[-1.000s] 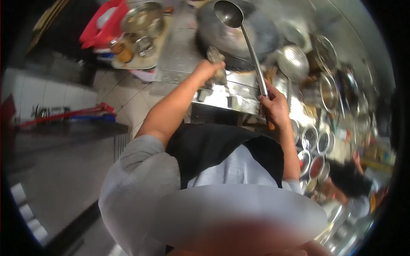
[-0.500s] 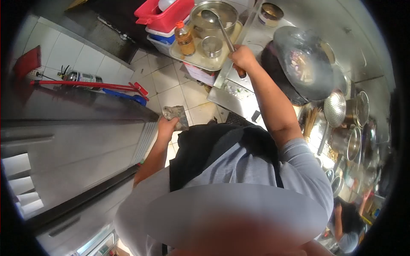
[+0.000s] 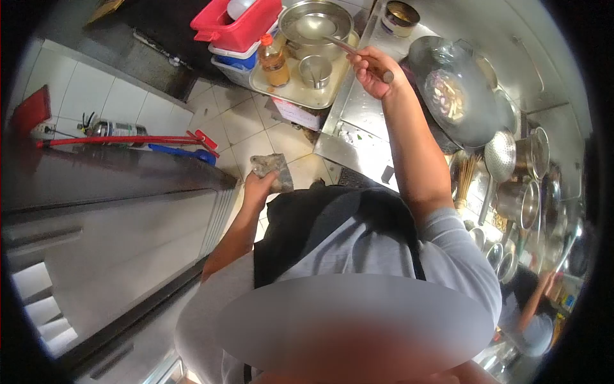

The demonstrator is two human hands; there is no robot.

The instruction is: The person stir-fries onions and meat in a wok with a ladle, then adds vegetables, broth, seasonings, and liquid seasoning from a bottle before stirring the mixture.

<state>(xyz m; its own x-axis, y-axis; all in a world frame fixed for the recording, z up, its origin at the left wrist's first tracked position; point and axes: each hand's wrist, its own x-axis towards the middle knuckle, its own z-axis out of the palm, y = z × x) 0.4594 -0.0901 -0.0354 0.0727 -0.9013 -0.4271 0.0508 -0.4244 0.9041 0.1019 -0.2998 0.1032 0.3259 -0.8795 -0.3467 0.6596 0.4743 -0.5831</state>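
Note:
My right hand (image 3: 376, 72) is closed around the handle of a metal ladle (image 3: 314, 27). The ladle's bowl is in or just over a large metal pot (image 3: 295, 54); I cannot tell whether it touches the contents. My left hand (image 3: 259, 185) grips a folded, stained grey cloth (image 3: 271, 166) above the floor. Right of my right forearm, a dark wok (image 3: 476, 105) on the stove holds pale and purplish pieces of food (image 3: 448, 96), with haze over it. Beside the pot, on a tray (image 3: 320, 99), stand a small metal pot (image 3: 315, 72) and an orange-capped bottle (image 3: 274, 64).
A red bin (image 3: 236, 32) stands at the back. A tin (image 3: 400, 18) sits on the steel counter (image 3: 358, 118). A perforated skimmer (image 3: 500, 157), a bamboo brush (image 3: 469, 179) and pots (image 3: 519, 203) are at right. Another person (image 3: 534, 313) works at lower right. A steel cabinet (image 3: 128, 243) borders the left.
My right hand has turned, and the ladle's bowl has tipped over, now showing bright at the pot. The cloth in my left hand has shifted slightly right. The other person's arm has moved.

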